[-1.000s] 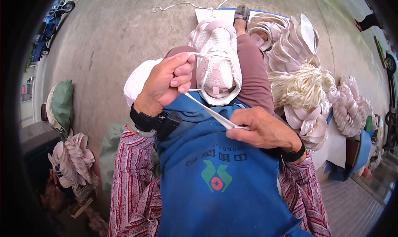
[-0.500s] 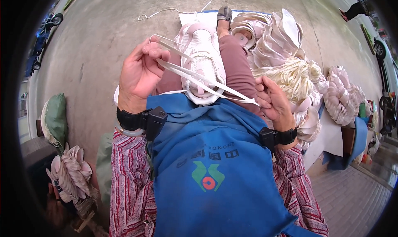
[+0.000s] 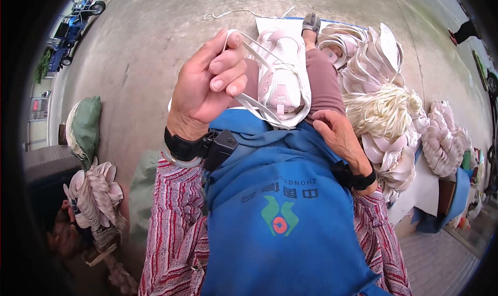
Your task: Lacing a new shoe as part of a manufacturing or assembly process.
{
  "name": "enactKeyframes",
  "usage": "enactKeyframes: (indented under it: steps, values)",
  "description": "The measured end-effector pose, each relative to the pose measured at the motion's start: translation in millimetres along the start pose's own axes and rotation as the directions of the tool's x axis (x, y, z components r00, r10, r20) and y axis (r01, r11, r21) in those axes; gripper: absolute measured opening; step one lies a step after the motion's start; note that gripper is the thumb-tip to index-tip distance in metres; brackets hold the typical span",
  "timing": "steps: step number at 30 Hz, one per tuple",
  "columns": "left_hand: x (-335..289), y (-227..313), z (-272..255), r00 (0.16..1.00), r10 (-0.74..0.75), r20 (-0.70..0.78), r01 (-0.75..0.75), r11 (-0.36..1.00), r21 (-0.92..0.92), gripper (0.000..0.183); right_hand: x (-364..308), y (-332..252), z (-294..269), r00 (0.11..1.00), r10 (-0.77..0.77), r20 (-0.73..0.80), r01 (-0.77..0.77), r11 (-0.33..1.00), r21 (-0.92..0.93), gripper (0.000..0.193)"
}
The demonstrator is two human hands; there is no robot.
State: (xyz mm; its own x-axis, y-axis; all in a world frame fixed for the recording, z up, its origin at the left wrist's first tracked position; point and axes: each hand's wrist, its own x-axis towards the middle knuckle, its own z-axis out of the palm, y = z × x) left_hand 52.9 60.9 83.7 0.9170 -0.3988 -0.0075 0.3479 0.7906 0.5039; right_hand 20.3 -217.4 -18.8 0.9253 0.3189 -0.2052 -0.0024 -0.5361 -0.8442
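A white and pink shoe upper [image 3: 290, 68] lies lengthwise on my lap, its collar near the blue apron [image 3: 259, 187]. A flat white shoelace [image 3: 251, 105] runs from its front part up to my left hand [image 3: 210, 83]. This hand is raised left of the upper, thumb and index finger pinching the lace, with a loop and a slack length hanging below. My right hand [image 3: 340, 138] rests low over the apron's right edge, beside my thigh. Its fingers are loosely bent and apart, and no lace shows in them.
Right of my leg lie a bundle of cream laces [image 3: 381, 107] and stacked shoe uppers [image 3: 371, 57]. Another twisted stack [image 3: 443, 138] is farther right. At the left stand a green sack [image 3: 85, 127] and more bundled pieces [image 3: 98, 192]. A loose lace [image 3: 228, 13] lies on the floor ahead.
My left hand has risen and pulled the lace up and nearer. My right hand has let go of the lace and dropped lower. The whole view has shifted a little.
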Motion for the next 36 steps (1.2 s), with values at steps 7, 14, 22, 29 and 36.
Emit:
enactKeyframes:
  steps: [7,14,22,29,36]
  values:
    - [-9,-1,10,0.999,0.051,0.011,-0.052,0.980,0.193,0.036,4,-8,-1,0.996,-0.013,0.089,0.012,1.000,0.012,0.025]
    - [-40,-22,33,0.916,-0.396,-0.060,0.343,0.697,0.630,0.036,19,-25,1,0.937,0.053,0.346,-0.278,0.712,0.645,0.039]
    - [-37,-87,12,0.721,-0.655,0.226,0.167,0.481,0.861,0.033,40,-48,37,0.917,0.180,0.357,-0.399,0.362,0.843,0.037]
    - [-30,-73,-16,0.507,-0.862,-0.024,0.502,0.272,0.821,0.035,36,-48,35,0.905,0.126,0.407,-0.411,0.512,0.754,0.022]
    - [-4,-65,-65,0.826,-0.322,-0.464,0.526,0.736,0.426,0.044,27,-68,36,0.967,-0.027,0.253,-0.106,0.861,0.497,0.016]
